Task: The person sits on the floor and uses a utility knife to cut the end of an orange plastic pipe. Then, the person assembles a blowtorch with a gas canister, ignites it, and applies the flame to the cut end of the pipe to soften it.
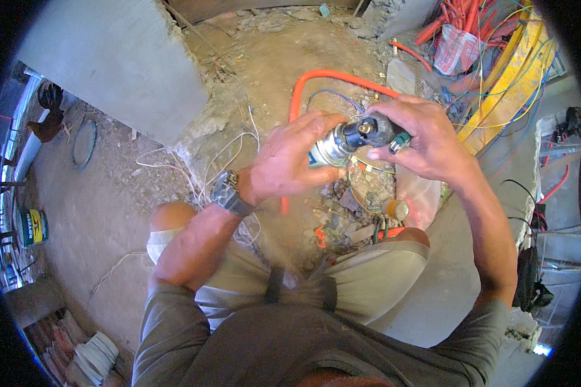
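In front of my chest, my left hand, with a watch on its wrist, is wrapped round the can of a gas torch. The can is silver at the top, with a black head and a brass-coloured tip. My right hand has its thumb and fingers closed round the dark, rounded part of the head. A small dark green piece with a metal end shows between the right thumb and fingers; its kind is unclear. An orange flexible conduit curves behind my hands.
Rubble and thin wires lie on the dirt floor. A small amber container stands by my right knee. At the far right are a white bag of orange conduit and a yellow beam. A grey slab fills the far left.
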### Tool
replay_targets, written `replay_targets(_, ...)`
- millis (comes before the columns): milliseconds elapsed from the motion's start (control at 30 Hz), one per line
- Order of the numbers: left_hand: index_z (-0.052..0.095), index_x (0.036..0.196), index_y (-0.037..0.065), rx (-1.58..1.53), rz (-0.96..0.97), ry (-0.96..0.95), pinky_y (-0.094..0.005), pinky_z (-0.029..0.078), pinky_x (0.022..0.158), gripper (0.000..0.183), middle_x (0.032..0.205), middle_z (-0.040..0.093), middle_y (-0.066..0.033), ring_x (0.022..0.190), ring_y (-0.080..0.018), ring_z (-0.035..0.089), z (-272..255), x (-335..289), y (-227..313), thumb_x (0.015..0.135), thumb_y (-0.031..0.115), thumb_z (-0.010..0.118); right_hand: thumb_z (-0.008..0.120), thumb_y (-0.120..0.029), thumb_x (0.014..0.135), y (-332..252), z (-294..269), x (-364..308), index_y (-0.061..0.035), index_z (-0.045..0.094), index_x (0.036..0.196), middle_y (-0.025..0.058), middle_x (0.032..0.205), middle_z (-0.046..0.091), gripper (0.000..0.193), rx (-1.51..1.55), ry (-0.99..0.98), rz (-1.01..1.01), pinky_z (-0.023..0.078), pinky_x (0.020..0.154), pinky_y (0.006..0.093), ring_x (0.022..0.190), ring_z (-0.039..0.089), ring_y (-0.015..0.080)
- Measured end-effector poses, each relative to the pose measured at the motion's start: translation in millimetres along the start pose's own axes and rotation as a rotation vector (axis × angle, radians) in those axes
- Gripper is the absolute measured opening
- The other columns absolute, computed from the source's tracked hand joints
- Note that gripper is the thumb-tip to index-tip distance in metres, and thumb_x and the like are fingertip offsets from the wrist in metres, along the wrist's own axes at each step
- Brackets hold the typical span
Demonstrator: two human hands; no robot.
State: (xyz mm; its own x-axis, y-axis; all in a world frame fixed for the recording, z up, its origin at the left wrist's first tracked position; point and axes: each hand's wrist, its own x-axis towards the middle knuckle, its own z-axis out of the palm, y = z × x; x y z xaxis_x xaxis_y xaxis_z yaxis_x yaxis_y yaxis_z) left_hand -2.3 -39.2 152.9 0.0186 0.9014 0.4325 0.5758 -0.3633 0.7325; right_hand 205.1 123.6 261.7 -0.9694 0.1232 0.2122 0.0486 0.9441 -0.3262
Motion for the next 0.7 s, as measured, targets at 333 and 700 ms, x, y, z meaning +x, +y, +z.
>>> replay_targets(333, 0.059, 0.136, 0.005, 0.204, -0.107, 0.137, -0.0457, 0.053, 0.097, 0.078, 0.120, 0.066, -0.0198, 0.111, -0.0405, 0.066, -15.1, 14.1, 8.0, 0.072, 0.035, 0.092, 0.090, -0.021, 0.077, -5.9, 16.4, 9.4, -0.0034, 0.067, 0.130, 0.0127, 0.102, 0.073, 0.061, -0.226, 0.395, -0.073, 0.056, 0.076, 0.0391, 0.093, 0.067, 0.0309)
replay_targets(700, 0.051, 0.145, -0.002, -0.118, -0.202, 0.549, -0.0383, 0.052, 0.098, 0.085, 0.122, 0.065, -0.0108, 0.112, -0.0227, 0.064, -32.9, 14.5, 58.8, 0.077, 0.030, 0.091, 0.092, -0.024, 0.078, -38.1, 139.1, -27.0, -0.0017, 0.070, 0.126, 0.0058, 0.109, 0.073, 0.057, 1.022, 0.487, 0.450, 0.051, 0.091, 0.0317, 0.100, 0.064, 0.0133)
